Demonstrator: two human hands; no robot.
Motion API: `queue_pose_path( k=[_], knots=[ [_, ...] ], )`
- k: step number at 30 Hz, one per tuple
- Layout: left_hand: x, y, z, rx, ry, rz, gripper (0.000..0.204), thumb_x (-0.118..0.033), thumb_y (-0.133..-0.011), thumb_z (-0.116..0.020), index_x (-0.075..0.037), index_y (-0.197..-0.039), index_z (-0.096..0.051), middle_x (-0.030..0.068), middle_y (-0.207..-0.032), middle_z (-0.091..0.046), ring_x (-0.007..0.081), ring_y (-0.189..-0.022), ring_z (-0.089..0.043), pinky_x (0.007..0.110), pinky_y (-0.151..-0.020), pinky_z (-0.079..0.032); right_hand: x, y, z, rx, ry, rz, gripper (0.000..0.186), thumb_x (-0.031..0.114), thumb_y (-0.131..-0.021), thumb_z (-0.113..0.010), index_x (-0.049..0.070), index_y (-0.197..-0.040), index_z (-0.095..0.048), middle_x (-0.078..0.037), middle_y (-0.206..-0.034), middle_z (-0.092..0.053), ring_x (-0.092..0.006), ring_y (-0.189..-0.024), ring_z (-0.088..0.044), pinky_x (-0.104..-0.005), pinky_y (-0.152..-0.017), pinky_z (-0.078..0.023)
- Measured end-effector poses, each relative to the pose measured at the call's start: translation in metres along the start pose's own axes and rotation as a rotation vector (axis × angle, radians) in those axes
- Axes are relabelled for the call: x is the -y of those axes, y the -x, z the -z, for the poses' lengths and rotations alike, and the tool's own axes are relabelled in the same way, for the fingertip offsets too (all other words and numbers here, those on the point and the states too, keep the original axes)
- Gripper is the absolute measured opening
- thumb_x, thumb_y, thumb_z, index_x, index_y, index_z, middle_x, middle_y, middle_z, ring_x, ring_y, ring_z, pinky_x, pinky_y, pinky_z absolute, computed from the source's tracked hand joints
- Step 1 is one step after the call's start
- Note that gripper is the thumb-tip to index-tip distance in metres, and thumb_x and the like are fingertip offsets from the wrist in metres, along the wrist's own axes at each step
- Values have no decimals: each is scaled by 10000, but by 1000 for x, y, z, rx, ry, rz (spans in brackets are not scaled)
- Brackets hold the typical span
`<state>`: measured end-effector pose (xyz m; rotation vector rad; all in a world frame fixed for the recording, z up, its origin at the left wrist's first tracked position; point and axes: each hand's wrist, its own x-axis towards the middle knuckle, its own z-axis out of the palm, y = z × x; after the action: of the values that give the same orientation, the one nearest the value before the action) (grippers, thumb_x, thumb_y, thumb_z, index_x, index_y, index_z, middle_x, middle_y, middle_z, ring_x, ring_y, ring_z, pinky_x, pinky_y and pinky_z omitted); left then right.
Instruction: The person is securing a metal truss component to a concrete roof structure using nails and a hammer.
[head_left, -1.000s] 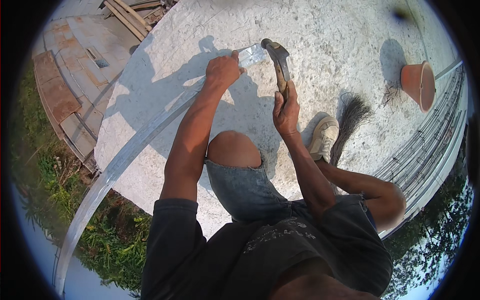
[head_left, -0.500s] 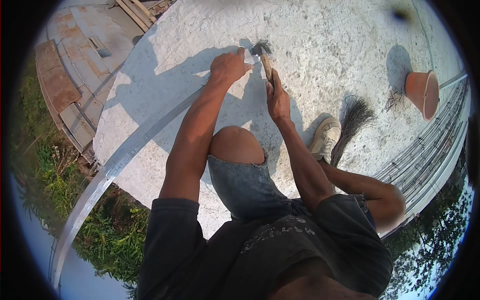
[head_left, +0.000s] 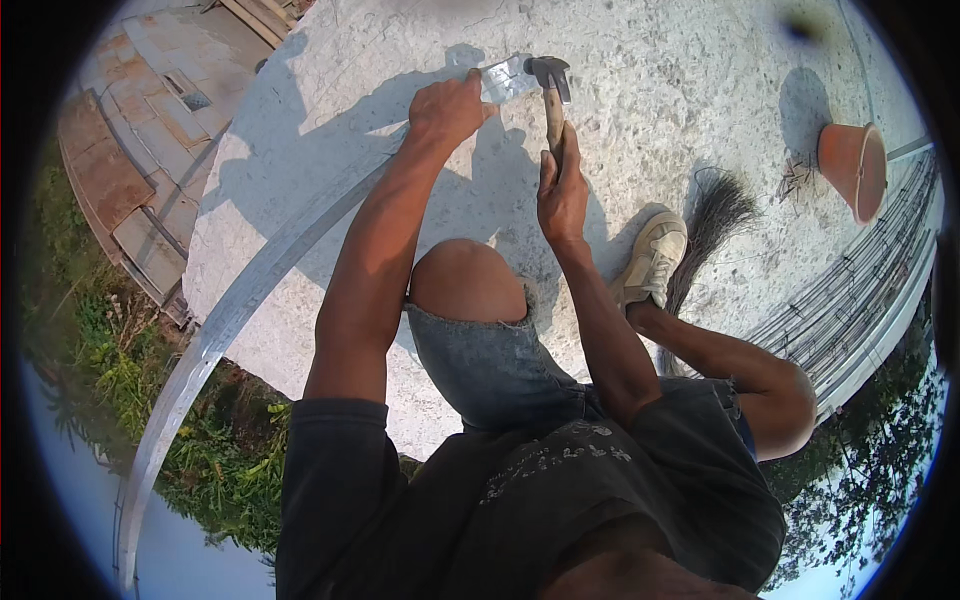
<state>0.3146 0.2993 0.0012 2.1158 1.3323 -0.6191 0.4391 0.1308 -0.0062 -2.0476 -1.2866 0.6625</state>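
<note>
A long silvery metal strip [head_left: 250, 290] runs from the lower left up under my left forearm. My left hand [head_left: 447, 110] is closed around it near its far end, and a shiny piece of it sticks out beyond my fingers. In my right hand [head_left: 563, 198] is a claw hammer [head_left: 555, 115], gripped by its wooden handle. Its dark head is beside the strip's tip; whether they touch I cannot tell.
Rough pale concrete slab [head_left: 400, 240] lies under me, its edge dropping to plants [head_left: 240, 470] at left. By my right shoe [head_left: 655, 250] lies a bundle of thin dark wires [head_left: 715, 215]. Farther right are an orange bucket [head_left: 852, 165], scattered small sticks and long rods [head_left: 850, 270].
The hammer has moved slightly right and away from me, its head now turned and clearer. More of the strip's shiny end shows beyond my left hand, which has shifted slightly left.
</note>
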Motion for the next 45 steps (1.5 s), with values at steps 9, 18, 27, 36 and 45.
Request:
queue_pose_path(
  k=[9, 18, 27, 36, 45],
  knots=[
    [-4, 6, 9, -25, 5, 35, 548, -431, -892, -624, -67, -1290, -526, 143, -987, -707, 321, -961, -677, 441, -809, -529, 18, 11, 9, -339, -326, 50, 516, 240, -1023, -445, 10, -1449, -265, -250, -1079, -622, -323, -826, -648, -416, -686, -496],
    [1, 9, 4, -44, 3, 8, 519, -441, -890, -620, -78, -1253, -546, 154, -989, -700, 322, -959, -672, 440, -811, -515, 61, -3, 45, -139, -258, 7, 524, 250, -1029, -440, 29, -1467, -254, -192, -1055, -603, -164, -837, -586, -315, -720, -486],
    [11, -7, -24, -124, -69, -10, 592, -476, -894, -601, -76, -1316, -490, 165, -1047, -690, 341, -996, -658, 501, -837, -507, 4, -26, 2, -27, -40, 114, 553, 122, -954, -555, 73, -1454, -323, -268, -1161, -612, -417, -980, -642, -486, -758, -510],
    [-4, 5, 0, -14, 1, 12, 592, -481, -899, -592, -65, -1311, -500, 177, -1072, -680, 354, -1010, -653, 480, -833, -511, -4, -1, 14, 348, 167, -182, 550, 178, -1002, -487, 56, -1481, -247, -159, -974, -652, -268, -753, -644, -370, -652, -512],
    [-4, 1, 7, -21, -14, 11, 600, -467, -903, -586, -64, -1333, -478, 179, -1031, -688, 345, -984, -660, 472, -824, -511, 14, -3, 18, -240, -101, 148, 581, 198, -985, -540, 47, -1471, -260, -257, -943, -642, -329, -775, -673, -383, -643, -509]
  ],
)
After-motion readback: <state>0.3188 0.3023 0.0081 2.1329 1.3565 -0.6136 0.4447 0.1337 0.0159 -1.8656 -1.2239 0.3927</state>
